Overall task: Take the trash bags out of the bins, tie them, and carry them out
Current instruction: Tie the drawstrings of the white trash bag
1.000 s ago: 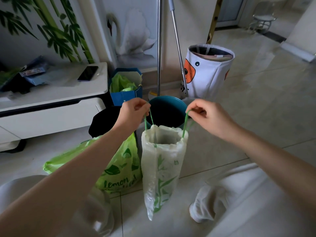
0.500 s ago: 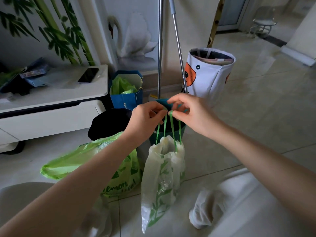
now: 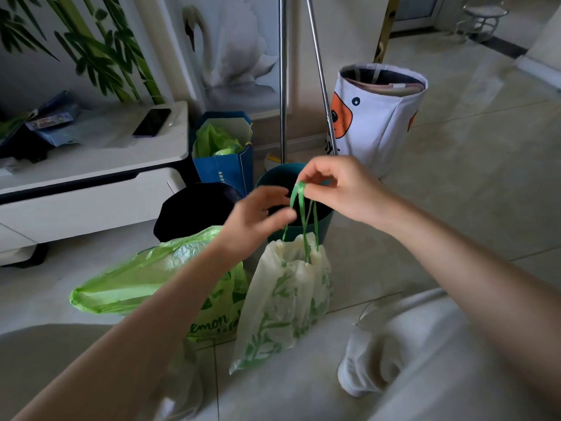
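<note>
A white trash bag (image 3: 285,296) printed with green leaves hangs just above the floor tiles, its mouth gathered shut. Its green drawstrings (image 3: 302,205) rise in loops to my right hand (image 3: 343,189), which pinches their tops together. My left hand (image 3: 258,220) is blurred just left of the strings, fingertips touching them lower down; whether it grips them is unclear. Behind the strings stands the teal bin (image 3: 273,177) with a dark inside. A bright green trash bag (image 3: 145,281) with lettering lies on the floor to the left, partly under my left forearm.
A black bin (image 3: 194,208) and a blue paper bag (image 3: 224,168) of green plastic stand behind. Two metal poles (image 3: 283,86) lean by the wall, next to a white fabric basket (image 3: 379,123). A low white cabinet (image 3: 91,165) holds a phone (image 3: 151,121). My socked foot (image 3: 364,369) is lower right.
My hands came together from holding the bag mouth apart. The drawstrings passed into my right hand and the bag's mouth cinched shut. My left hand has slid down the strings.
</note>
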Action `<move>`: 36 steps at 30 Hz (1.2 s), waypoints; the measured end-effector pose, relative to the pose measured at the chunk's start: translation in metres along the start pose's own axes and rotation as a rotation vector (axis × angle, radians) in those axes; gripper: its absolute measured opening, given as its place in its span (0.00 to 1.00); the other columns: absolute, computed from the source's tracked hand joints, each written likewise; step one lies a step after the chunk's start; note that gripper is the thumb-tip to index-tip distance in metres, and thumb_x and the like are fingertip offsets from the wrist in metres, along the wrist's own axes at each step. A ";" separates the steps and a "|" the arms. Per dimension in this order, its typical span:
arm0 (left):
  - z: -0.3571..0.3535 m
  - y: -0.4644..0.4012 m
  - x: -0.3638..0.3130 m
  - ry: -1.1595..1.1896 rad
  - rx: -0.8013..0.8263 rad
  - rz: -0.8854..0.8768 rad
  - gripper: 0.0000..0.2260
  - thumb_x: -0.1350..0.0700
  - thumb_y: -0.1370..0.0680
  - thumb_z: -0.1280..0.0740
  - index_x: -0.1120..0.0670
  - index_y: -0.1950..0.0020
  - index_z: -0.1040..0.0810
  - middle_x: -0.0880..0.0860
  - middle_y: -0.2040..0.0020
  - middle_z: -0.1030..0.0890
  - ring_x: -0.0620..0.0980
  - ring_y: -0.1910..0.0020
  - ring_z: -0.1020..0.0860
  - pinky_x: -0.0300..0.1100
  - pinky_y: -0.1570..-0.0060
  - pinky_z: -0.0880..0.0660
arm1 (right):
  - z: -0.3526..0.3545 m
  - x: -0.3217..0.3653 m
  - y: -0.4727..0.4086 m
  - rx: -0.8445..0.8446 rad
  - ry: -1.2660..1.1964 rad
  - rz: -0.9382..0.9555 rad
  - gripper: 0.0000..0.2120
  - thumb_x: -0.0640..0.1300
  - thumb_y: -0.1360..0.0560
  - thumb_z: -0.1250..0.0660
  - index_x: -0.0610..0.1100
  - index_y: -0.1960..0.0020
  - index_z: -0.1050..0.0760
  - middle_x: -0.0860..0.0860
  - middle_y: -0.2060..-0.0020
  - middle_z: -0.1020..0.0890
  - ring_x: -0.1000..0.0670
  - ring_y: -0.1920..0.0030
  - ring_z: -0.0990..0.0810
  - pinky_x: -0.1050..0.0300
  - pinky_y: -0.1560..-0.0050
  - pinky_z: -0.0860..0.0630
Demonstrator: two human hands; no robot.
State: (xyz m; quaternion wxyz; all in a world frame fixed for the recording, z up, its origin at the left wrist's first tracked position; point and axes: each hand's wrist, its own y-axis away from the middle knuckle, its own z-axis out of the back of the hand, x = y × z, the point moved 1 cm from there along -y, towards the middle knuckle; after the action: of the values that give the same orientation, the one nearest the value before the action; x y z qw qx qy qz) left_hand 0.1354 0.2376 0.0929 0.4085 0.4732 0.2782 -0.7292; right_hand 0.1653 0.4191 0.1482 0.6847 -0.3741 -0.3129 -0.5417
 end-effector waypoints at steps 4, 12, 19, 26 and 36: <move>-0.043 0.001 0.034 -0.164 0.197 0.107 0.32 0.37 0.36 0.26 0.41 0.35 0.29 0.39 0.38 0.25 0.40 0.38 0.27 0.38 0.38 0.31 | -0.002 0.005 0.000 0.032 -0.135 -0.027 0.07 0.34 0.27 0.33 0.45 0.59 0.23 0.52 0.67 0.21 0.57 0.66 0.23 0.67 0.61 0.26; -0.093 -0.019 0.062 -0.065 -0.076 0.186 0.12 0.48 0.27 0.29 0.56 0.60 0.23 0.50 0.68 0.23 0.41 0.70 0.27 0.34 0.67 0.30 | -0.005 0.012 0.002 -0.017 -0.293 0.058 0.08 0.33 0.26 0.33 0.45 0.59 0.23 0.56 0.70 0.22 0.58 0.69 0.25 0.64 0.63 0.26; -0.103 -0.012 0.088 -0.150 -0.135 0.172 0.20 0.47 0.21 0.42 0.54 0.70 0.39 0.48 0.75 0.37 0.49 0.76 0.37 0.45 0.70 0.39 | -0.010 0.006 0.005 -0.047 -0.310 0.076 0.07 0.34 0.27 0.32 0.45 0.59 0.21 0.51 0.66 0.20 0.54 0.66 0.25 0.56 0.60 0.25; -0.081 0.006 0.094 -0.071 -0.001 0.246 0.09 0.47 0.23 0.36 0.50 0.51 0.20 0.43 0.67 0.23 0.37 0.70 0.26 0.33 0.66 0.30 | -0.003 -0.015 0.005 -0.107 -0.324 0.048 0.09 0.35 0.27 0.33 0.48 0.56 0.21 0.50 0.62 0.19 0.54 0.60 0.20 0.61 0.53 0.22; -0.048 -0.007 0.052 0.070 0.141 0.136 0.12 0.57 0.19 0.41 0.48 0.40 0.22 0.42 0.47 0.19 0.44 0.48 0.22 0.32 0.50 0.27 | 0.002 -0.011 -0.001 -0.240 -0.357 0.010 0.09 0.37 0.25 0.32 0.49 0.53 0.18 0.55 0.64 0.16 0.57 0.65 0.22 0.61 0.62 0.22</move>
State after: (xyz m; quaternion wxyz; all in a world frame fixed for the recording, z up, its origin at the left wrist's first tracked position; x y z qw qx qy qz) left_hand 0.1404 0.2617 0.0258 0.4126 0.5438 0.2074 -0.7007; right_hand 0.1618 0.4264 0.1408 0.5713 -0.5446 -0.3606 -0.4969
